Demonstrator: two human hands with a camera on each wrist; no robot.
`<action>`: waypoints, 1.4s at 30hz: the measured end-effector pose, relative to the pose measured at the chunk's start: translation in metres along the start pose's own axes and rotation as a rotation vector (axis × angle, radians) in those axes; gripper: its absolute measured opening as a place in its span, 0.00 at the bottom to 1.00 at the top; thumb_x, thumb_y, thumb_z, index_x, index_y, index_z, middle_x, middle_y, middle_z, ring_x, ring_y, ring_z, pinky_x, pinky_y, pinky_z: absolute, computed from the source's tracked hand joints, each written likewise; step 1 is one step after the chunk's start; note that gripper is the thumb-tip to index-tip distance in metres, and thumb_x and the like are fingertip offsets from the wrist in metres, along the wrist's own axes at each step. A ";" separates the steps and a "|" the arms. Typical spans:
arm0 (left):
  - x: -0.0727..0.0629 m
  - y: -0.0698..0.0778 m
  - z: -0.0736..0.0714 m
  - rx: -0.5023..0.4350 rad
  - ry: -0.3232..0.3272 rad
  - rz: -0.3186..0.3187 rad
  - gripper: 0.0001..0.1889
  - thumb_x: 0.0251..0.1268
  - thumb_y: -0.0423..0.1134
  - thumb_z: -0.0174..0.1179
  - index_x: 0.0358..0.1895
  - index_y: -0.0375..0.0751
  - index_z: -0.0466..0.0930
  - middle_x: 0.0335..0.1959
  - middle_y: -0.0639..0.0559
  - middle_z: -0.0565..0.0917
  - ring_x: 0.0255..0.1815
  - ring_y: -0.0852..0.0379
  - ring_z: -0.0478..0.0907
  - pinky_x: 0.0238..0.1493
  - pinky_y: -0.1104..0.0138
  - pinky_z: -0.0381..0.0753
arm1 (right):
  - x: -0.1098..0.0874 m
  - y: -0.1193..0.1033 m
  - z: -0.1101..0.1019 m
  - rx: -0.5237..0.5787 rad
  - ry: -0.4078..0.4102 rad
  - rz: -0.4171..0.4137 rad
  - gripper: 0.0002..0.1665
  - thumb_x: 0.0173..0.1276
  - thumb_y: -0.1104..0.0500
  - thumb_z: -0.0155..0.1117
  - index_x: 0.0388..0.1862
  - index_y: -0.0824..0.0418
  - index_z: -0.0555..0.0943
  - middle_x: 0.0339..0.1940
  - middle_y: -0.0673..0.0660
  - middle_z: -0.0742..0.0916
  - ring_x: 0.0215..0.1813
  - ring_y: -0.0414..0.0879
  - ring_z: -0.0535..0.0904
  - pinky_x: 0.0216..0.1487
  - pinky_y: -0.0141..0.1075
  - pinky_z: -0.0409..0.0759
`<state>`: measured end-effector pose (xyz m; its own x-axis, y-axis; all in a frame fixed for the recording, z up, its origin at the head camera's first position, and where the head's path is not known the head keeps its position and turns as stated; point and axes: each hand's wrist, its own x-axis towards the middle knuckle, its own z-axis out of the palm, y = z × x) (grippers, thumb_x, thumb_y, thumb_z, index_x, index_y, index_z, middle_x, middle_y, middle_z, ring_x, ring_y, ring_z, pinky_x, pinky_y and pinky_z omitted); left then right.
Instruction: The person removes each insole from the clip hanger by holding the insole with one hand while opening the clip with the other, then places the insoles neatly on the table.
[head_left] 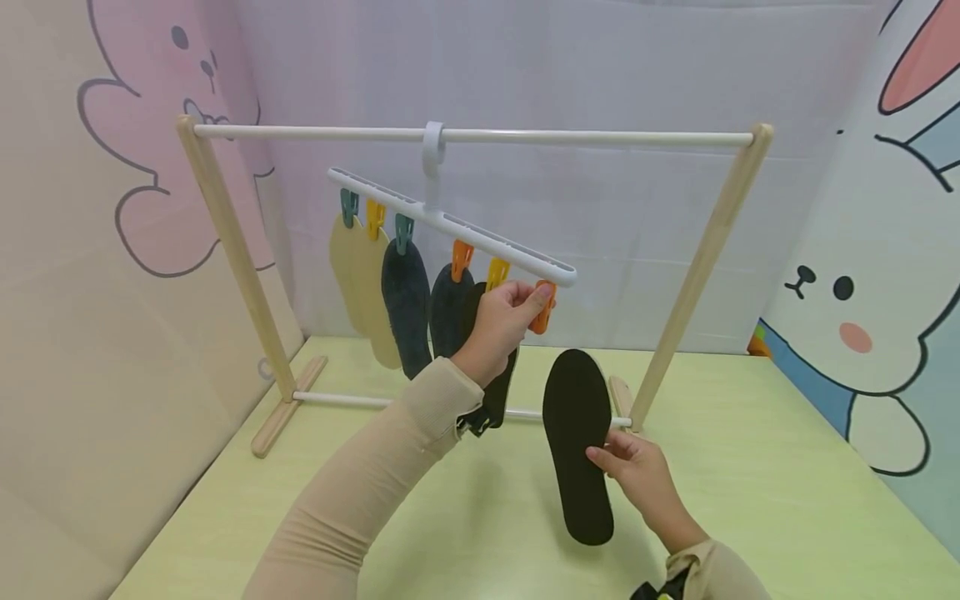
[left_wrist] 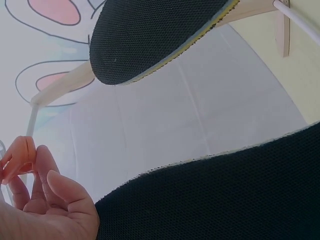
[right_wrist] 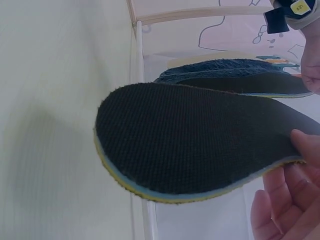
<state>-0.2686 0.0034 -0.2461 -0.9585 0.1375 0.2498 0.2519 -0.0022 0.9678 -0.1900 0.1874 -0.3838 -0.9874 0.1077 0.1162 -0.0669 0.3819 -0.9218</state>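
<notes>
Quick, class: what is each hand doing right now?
Left hand: pinching the rightmost orange clip.
Right hand: holding an unclipped black insole by its edge.

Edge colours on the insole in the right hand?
Light blue and yellow; the insole edge shows best in the right wrist view.

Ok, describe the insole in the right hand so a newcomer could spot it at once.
Find the wooden rack on the table and the white hanger hooked on it. Below the hanger's right end, the right hand holds a black insole by its edge. Unlike the clipped insoles to its left, it is held by hand alone.
</notes>
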 end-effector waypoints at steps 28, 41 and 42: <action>0.000 -0.003 0.000 0.033 -0.005 0.007 0.14 0.70 0.41 0.57 0.40 0.30 0.76 0.30 0.49 0.76 0.33 0.57 0.68 0.36 0.69 0.70 | -0.004 0.007 -0.010 -0.055 0.007 0.006 0.09 0.60 0.67 0.69 0.37 0.73 0.83 0.27 0.57 0.87 0.33 0.37 0.78 0.37 0.33 0.76; -0.001 -0.002 -0.001 0.024 -0.011 0.014 0.13 0.70 0.40 0.57 0.39 0.28 0.76 0.30 0.48 0.78 0.31 0.57 0.69 0.35 0.69 0.71 | -0.005 0.012 -0.016 -0.084 -0.001 0.030 0.14 0.61 0.66 0.68 0.43 0.74 0.82 0.28 0.57 0.87 0.32 0.37 0.79 0.37 0.32 0.76; -0.001 -0.002 -0.001 0.022 -0.013 0.016 0.13 0.69 0.39 0.57 0.39 0.28 0.77 0.30 0.48 0.78 0.31 0.57 0.69 0.34 0.70 0.70 | -0.005 0.014 -0.018 -0.091 -0.004 0.035 0.14 0.61 0.66 0.68 0.43 0.74 0.82 0.28 0.57 0.87 0.32 0.37 0.78 0.37 0.32 0.76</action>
<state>-0.2687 0.0019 -0.2485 -0.9525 0.1508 0.2647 0.2702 0.0173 0.9626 -0.1835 0.2083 -0.3906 -0.9894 0.1190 0.0834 -0.0195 0.4599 -0.8877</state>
